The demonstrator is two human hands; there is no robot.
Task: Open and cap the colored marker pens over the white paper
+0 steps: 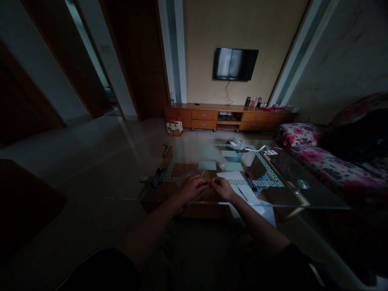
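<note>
Over the near part of the glass table (188,198), my left hand (190,188) is closed around a thin dark pen (205,184) with a bit of red on it. The fingers of my right hand (222,188) pinch together at the pen's other end; the tip is hidden in them. Just right of my right hand lie white paper sheets (235,176), with a slim pen (242,194) on them. Several markers (157,178) lie in a group to the left of my left hand. More markers (250,182) lie to the right of the papers.
A bag-covered bowl (238,144) and a red-and-white card (271,152) are at the table's far right. Beyond stands a wooden TV cabinet (204,124) with a carrier bag (174,127) before it. A flowered sofa (312,155) stands on the right. The room is dim.
</note>
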